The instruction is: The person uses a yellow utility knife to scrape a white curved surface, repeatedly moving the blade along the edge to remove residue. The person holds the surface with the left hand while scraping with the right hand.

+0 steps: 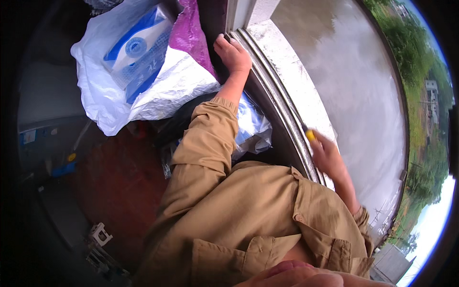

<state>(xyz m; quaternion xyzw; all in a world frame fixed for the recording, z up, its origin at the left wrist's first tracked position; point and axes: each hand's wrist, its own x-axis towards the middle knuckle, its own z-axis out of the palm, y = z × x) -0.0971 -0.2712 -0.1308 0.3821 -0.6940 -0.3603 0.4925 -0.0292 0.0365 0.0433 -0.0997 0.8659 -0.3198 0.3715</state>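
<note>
My left hand rests at the inner edge of a window frame, by the upper end of its metal sliding track. The fingers are curled, and whether they grip the frame is unclear. Lower along the same track, my right hand holds a small tool with a yellow handle. The dark tip of the tool points at the track's grooves; its kind cannot be made out. Outside the track runs a pale, stained window ledge.
A large white woven plastic sack with blue print stands left of my left arm, beside purple sheeting. Clear plastic wrapping lies under the sill. A white stool stands on the reddish floor. Outside is a wet flat surface.
</note>
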